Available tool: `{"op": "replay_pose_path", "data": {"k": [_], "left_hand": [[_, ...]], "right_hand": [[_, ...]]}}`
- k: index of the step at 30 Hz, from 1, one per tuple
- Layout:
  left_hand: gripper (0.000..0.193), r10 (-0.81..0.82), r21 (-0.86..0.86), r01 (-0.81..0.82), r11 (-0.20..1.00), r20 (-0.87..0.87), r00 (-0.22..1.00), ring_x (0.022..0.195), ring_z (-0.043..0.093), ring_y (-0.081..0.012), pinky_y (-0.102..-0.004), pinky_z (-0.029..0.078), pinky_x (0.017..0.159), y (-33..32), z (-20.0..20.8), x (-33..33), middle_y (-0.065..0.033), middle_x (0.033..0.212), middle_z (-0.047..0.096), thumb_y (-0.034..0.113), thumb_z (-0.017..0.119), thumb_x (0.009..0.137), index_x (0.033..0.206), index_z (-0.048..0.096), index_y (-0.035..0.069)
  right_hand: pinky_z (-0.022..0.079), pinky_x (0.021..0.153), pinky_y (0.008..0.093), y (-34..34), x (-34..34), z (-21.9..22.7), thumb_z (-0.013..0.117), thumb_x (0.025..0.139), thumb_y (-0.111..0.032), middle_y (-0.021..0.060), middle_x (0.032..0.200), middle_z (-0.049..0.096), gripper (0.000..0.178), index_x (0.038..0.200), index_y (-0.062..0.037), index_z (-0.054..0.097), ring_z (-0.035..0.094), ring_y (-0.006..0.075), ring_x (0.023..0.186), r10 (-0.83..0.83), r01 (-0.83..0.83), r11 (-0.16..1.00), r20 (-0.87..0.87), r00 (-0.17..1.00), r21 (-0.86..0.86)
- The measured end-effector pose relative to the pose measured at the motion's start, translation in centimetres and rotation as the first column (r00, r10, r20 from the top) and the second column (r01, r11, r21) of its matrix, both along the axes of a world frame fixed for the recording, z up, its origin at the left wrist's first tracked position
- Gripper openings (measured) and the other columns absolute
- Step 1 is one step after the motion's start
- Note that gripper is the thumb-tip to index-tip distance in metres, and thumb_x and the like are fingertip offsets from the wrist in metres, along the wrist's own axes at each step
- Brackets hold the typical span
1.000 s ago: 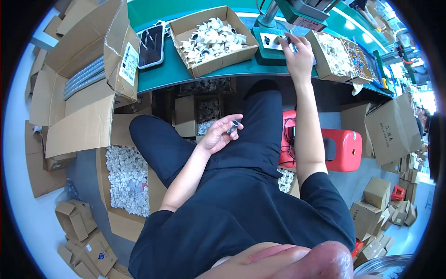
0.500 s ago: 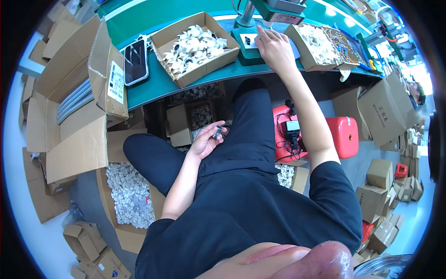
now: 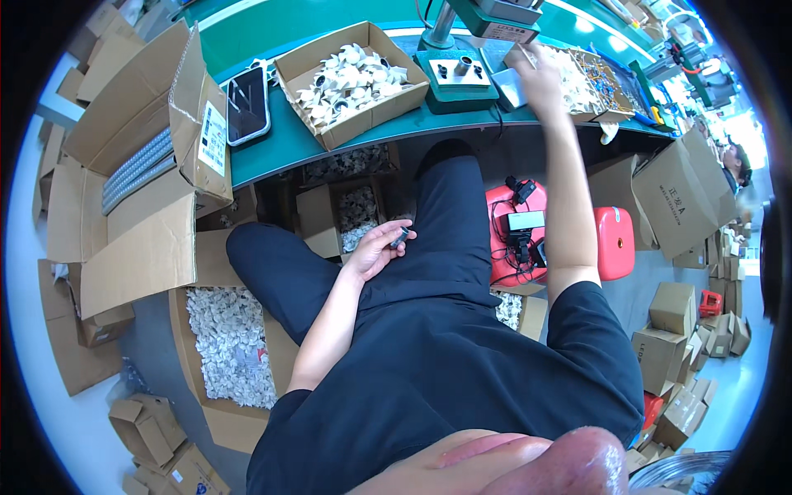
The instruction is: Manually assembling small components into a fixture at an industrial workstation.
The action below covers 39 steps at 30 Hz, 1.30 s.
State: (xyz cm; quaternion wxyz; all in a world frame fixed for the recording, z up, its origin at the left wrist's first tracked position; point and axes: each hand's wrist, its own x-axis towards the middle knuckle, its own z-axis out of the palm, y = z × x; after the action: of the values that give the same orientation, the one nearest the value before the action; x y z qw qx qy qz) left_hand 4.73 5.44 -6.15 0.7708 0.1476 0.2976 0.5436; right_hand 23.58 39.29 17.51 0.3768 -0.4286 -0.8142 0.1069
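Observation:
Close to my lap, my left hand (image 3: 375,254) pinches a small dark cylindrical part (image 3: 401,238) between thumb and fingers. My right hand (image 3: 541,86) reaches over the near left edge of a box of white parts (image 3: 569,73); motion smears it, so its fingers do not show clearly. Left of that hand stands a green press base (image 3: 459,96) with a white plate (image 3: 445,73) on top. A short dark metal cylinder (image 3: 464,64) stands on the plate. Above it hangs the press head (image 3: 507,31).
An open carton of white finned parts (image 3: 351,87) and a phone (image 3: 247,106) lie on the green bench (image 3: 276,157). A tall carton with grey strips (image 3: 136,177) is at left. Right of my legs are red stools (image 3: 615,245), one carrying a cabled device (image 3: 525,229).
My right hand has left the press plate and moved right to the box of white parts. The cylinder on the plate now shows. My left hand still holds its part, shifted slightly right.

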Motion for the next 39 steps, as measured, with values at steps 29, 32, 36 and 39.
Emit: {"op": "replay_pose_path", "data": {"k": [29, 32, 36, 39], "left_hand": [[0.035, -0.014, -0.080, 0.012, 0.997, -0.022, 1.000, 0.081, 0.057, -0.0101, -0.0264, 0.051, 0.079, 1.5, -2.4, 0.1, -0.0090, 0.115, 0.067, 0.018, 0.061, 0.102, 0.133, 0.059, 0.004], [0.035, -0.040, -0.095, 0.037, 0.995, -0.035, 0.999, 0.081, 0.056, -0.0103, -0.0266, 0.051, 0.079, 1.3, -2.8, 0.5, -0.0090, 0.114, 0.067, 0.019, 0.061, 0.101, 0.133, 0.060, 0.004], [0.035, -0.020, -0.107, 0.017, 0.994, -0.027, 0.999, 0.081, 0.056, -0.0103, -0.0266, 0.051, 0.079, 1.0, -3.0, 0.4, -0.0091, 0.114, 0.067, 0.019, 0.062, 0.101, 0.132, 0.060, 0.004], [0.035, 0.000, -0.093, 0.000, 0.996, 0.006, 1.000, 0.081, 0.056, -0.0102, -0.0264, 0.051, 0.078, 1.1, -3.0, 0.3, -0.0092, 0.114, 0.067, 0.019, 0.062, 0.101, 0.133, 0.060, 0.004]], "right_hand": [[0.056, 0.084, 0.0284, 2.3, 5.8, -2.5, 0.076, 0.089, -0.011, 0.0075, 0.105, 0.076, 0.028, 0.116, -0.0055, 0.074, 0.071, 0.0137, 0.097, 0.144, -0.153, 0.988, -0.308, 0.940, -0.008], [0.056, 0.084, 0.0281, 0.7, 0.3, -4.9, 0.076, 0.090, -0.012, 0.0090, 0.104, 0.076, 0.031, 0.120, -0.0046, 0.073, 0.073, 0.0157, 0.097, 0.183, -0.180, 0.983, -0.304, 0.935, 0.039], [0.057, 0.083, 0.0286, -0.1, -3.3, -5.8, 0.075, 0.091, -0.012, 0.0106, 0.103, 0.077, 0.029, 0.119, -0.0049, 0.073, 0.074, 0.0187, 0.095, 0.151, -0.124, 0.987, -0.347, 0.925, 0.100], [0.058, 0.083, 0.0303, -0.2, -3.1, -4.8, 0.075, 0.091, -0.013, 0.0120, 0.102, 0.077, 0.028, 0.117, -0.0054, 0.074, 0.075, 0.0209, 0.093, 0.112, -0.059, 0.980, -0.282, 0.953, 0.190]]}}
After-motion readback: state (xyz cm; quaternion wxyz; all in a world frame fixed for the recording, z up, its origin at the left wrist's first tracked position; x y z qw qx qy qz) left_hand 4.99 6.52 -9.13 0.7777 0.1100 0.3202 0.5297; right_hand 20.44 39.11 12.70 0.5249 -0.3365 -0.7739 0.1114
